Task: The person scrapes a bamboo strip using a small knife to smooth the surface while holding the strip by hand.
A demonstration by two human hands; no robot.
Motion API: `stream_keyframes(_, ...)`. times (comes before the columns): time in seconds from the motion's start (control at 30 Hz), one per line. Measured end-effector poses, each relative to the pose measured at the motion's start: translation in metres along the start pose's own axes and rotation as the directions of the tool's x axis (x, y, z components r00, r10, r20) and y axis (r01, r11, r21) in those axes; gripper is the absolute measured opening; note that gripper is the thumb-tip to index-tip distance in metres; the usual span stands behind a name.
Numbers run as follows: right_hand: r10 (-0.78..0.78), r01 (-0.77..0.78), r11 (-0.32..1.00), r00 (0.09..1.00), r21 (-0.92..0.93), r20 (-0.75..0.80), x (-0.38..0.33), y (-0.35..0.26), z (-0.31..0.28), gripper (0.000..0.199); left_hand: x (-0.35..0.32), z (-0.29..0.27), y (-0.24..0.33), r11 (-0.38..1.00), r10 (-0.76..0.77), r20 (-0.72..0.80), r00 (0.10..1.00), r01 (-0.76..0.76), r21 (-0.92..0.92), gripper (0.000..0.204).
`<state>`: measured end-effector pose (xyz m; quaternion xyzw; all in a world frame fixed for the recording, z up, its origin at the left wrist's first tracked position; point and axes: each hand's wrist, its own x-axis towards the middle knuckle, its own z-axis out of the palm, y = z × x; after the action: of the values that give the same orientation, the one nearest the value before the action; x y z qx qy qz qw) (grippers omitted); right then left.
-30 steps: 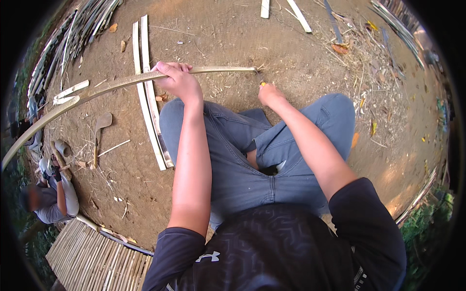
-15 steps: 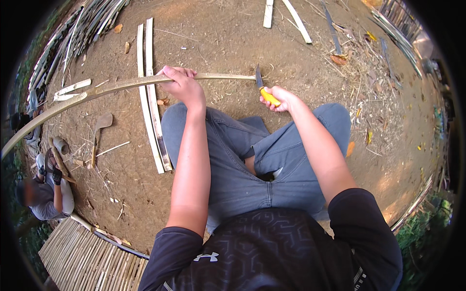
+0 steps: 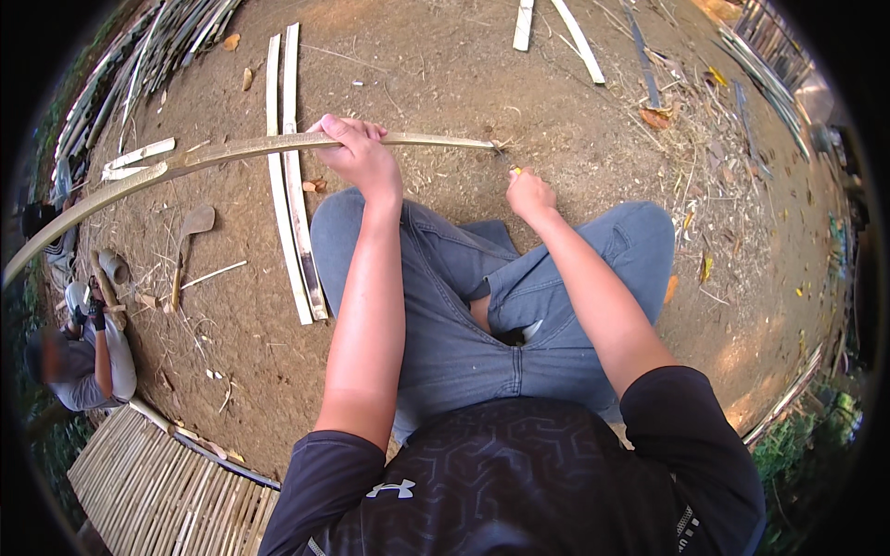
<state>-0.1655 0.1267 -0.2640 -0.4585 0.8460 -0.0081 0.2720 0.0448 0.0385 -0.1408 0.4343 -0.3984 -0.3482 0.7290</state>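
Here the person sits cross-legged on the dirt ground (image 3: pixel 445 83), and the left hand (image 3: pixel 357 153) is clamped around a long bamboo strip (image 3: pixel 232 153) that runs from about 9 o'clock at the picture's edge to its frayed tip near 12 o'clock. The right hand (image 3: pixel 530 193) is closed on a knife (image 3: pixel 508 163), of which only a bit of yellow handle and a small dark blade show; the blade sits at the strip's tip, touching or just beside it, which cannot be told apart. Judging by this, the step in hand is shaving or splitting the strip at its end, with the left hand steadying it above the knees. The next move would seem to call for a firm hold by the left hand while the blade works along the strip, kept well away from the left fingers and the jeans below. Two slats (image 3: pixel 292 185) lie side by side on the ground at 10 o'clock, under the strip, and a curved tool (image 3: pixel 185 246) lies farther toward 9 o'clock. Another person (image 3: pixel 88 357) crouches at 8 o'clock, near a woven mat (image 3: pixel 158 491) at 7 o'clock.
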Motion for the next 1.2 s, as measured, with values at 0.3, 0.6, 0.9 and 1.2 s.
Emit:
stream_keyframes(0.3, -0.095, 0.092, 0.992, 0.995, 0.088, 0.03, -0.014, -0.021, 0.002, 0.043, -0.001, 0.001, 0.002, 1.0, 0.012, -0.023, 1.0, -0.012, 0.004, 0.022)
stream_keyframes(0.6, 0.087, -0.092, 0.975, 0.996, -0.201, -0.031, 0.043, 0.011, 0.058, 0.039, -0.003, 0.019, 0.0, 1.0, -0.002, 0.014, 1.0, 0.003, -0.021, 0.025)
stream_keyframes(0.9, -0.054, 0.006, 0.99, 0.942, 0.144, 0.332, 0.032, 0.005, 0.015, 0.042, -0.002, 0.001, 0.004, 1.0, 0.022, 0.017, 1.0, -0.022, 0.022, 0.025)
stream_keyframes(1.2, -0.178, 0.171, 0.984, 0.93, 0.051, 0.322, 0.06, 0.042, -0.013, 0.05, -0.007, 0.011, 0.006, 1.0, 0.006, 0.02, 1.0, -0.005, -0.019, 0.023)
